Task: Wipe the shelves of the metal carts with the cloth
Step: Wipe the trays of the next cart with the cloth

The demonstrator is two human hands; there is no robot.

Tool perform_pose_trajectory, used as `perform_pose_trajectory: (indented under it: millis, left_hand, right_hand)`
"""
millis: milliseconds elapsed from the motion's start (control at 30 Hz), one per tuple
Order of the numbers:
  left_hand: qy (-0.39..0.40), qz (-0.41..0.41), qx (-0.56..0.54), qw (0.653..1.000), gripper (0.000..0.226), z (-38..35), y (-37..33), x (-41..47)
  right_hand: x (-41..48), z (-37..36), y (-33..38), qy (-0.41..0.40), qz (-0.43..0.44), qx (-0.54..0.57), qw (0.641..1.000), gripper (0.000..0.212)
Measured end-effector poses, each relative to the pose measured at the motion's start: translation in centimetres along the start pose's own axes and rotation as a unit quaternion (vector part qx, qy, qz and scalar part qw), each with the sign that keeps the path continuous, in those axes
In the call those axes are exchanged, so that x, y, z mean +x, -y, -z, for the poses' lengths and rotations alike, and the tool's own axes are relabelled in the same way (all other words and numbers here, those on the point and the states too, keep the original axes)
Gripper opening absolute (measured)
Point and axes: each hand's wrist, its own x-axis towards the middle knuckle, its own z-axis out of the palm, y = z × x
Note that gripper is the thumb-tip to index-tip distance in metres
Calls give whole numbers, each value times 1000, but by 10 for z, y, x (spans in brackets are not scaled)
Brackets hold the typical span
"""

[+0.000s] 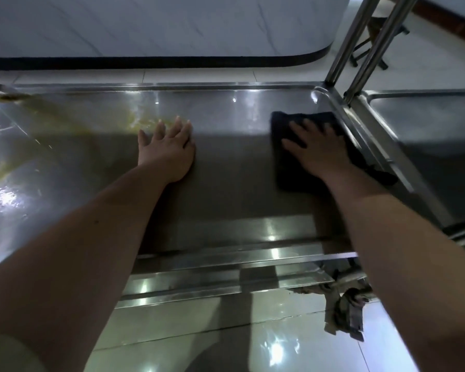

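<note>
A steel cart shelf [226, 108] with a raised rim fills the middle of the view. A dark cloth [287, 173] lies flat on it near the right rim. My right hand [320, 149] presses on the cloth with fingers spread and straight. My left hand [169, 149] rests flat on the bare metal at the centre, fingers straight. A yellowish stain [142, 122] marks the shelf just left of my left fingertips and smears toward the far left corner [11, 97].
A second steel cart shelf [427, 135] adjoins on the right. Two upright steel posts [360, 49] rise at the far right corner. A white marble-look counter wall [159, 25] stands behind. A crumpled rag [346, 307] hangs at the cart's lower front right over glossy floor tiles.
</note>
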Motion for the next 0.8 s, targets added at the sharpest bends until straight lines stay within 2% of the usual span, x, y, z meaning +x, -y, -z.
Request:
perform_pose_trajectory:
  millis: [100,167,233,333,433,500,633,700,800]
  left_hand:
    - [1,2,6,1000,55,-2,-2,0]
    - [5,4,7,1000,56,-2,-2,-2]
    - [5,2,9,1000,56,0,-4,-3]
    - [2,6,16,1000,56,3,-2,-6]
    - [1,-6,9,1000,55,3,0,-9]
    - [0,-8,5,1000,55,3,0,-9]
    - [3,-4,9,1000,55,4,-1,-6]
    - [4,3,9,1000,55,4,-4,-6]
    - [-1,11,8,1000,55,0,-5,-7]
  right_hand:
    - [-15,8,-45,-4,-115,18,993,62]
    - [-32,3,-19,-8,-136,15,991,61]
    - [-57,-8,34,1,-95,15,995,61]
    - [-110,-32,114,6,48,1,999,62]
    - [-124,-32,110,24,103,6,994,59]
    - [-110,-22,65,19,63,9,998,58]
    - [-94,1,-32,39,-96,17,994,58]
    - [-97,4,-45,46,-136,7,990,58]
    - [-110,-6,-4,35,-133,-6,990,59]
